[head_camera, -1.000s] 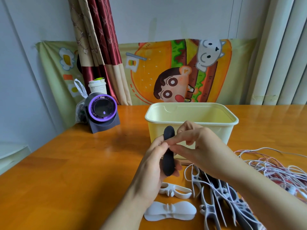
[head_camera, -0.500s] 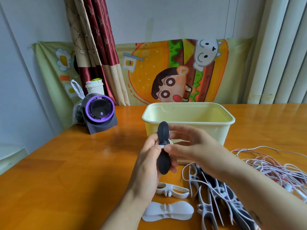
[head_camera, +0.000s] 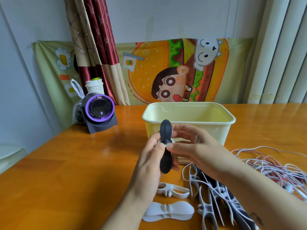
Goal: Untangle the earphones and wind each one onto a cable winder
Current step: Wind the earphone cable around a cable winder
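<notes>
My left hand (head_camera: 149, 161) grips a black cable winder (head_camera: 165, 130) upright in front of the cream tub (head_camera: 216, 128). White earphone cable is wound round the winder's middle. My right hand (head_camera: 187, 146) pinches a small white end of that cable (head_camera: 165, 144) against the winder's waist. A tangle of white and pink earphones (head_camera: 274, 166) lies on the table to the right. Below my hands lie a solid white winder (head_camera: 167, 211) and an open-frame white winder (head_camera: 172, 190). Several more white and black winders (head_camera: 214, 196) are heaped under my right forearm.
The wooden table (head_camera: 66, 171) carries a purple-ringed black device (head_camera: 99, 112) at the back left, with a paper cup (head_camera: 94, 87) and a plastic bag (head_camera: 76, 90) behind it. A cartoon cloth (head_camera: 166, 68) and a curtain (head_camera: 93, 39) hang on the wall.
My right hand's fingers have come down from the winder's top to its waist, pinching the cable end there. The winder stays upright in my left hand.
</notes>
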Tool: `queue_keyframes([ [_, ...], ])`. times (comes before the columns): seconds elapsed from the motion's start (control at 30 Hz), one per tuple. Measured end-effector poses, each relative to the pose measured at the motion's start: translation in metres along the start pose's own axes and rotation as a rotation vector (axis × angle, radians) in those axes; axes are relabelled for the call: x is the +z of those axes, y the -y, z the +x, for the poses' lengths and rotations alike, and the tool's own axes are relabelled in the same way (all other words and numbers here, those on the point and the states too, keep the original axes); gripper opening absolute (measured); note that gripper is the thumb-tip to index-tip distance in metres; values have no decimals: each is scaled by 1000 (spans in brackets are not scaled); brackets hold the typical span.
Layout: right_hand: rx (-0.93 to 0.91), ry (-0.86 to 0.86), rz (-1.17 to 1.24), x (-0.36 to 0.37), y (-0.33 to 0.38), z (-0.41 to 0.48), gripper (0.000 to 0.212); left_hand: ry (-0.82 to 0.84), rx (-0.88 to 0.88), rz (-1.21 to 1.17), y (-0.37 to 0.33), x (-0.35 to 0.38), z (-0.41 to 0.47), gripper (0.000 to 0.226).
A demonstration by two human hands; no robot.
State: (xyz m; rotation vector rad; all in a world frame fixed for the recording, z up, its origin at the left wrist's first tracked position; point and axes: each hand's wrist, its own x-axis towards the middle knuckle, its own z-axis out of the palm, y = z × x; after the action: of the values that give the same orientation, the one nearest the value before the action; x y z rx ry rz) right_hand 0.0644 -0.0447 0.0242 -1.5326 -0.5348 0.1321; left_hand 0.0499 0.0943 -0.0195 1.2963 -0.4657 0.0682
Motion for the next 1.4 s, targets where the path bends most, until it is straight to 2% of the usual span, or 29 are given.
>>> queue_keyframes([
  [0.47, -11, 23, 3, -6, -4, 3, 27, 7, -48, -101, 1, 2, -1, 48],
  [0.67, 86, 112, 143, -12, -4, 5, 32, 24, -59, -201, 0, -1, 2, 40],
  [0.87, 89, -34, -24, -10, -10, 6, 34, 29, -45, -81, 11, -2, 9, 39],
  [0.97, 21, -163, -242, -10, -5, 6, 18, 18, -35, -25, 7, 0, 7, 38],
  [1.03, -54, -281, -241, -15, 2, 8, 14, -53, -20, 60, 7, -2, 5, 36],
  [1.13, -182, -454, -141, -26, 17, 17, 1, -182, 16, 359, 11, -9, 4, 24],
  [1.27, -246, -654, -261, -41, 23, 40, 15, -141, -26, 720, 17, -12, 3, 22],
  [1.4, -152, -649, -539, -49, 17, 45, 36, -48, -94, 871, 25, -12, 1, 22],
])
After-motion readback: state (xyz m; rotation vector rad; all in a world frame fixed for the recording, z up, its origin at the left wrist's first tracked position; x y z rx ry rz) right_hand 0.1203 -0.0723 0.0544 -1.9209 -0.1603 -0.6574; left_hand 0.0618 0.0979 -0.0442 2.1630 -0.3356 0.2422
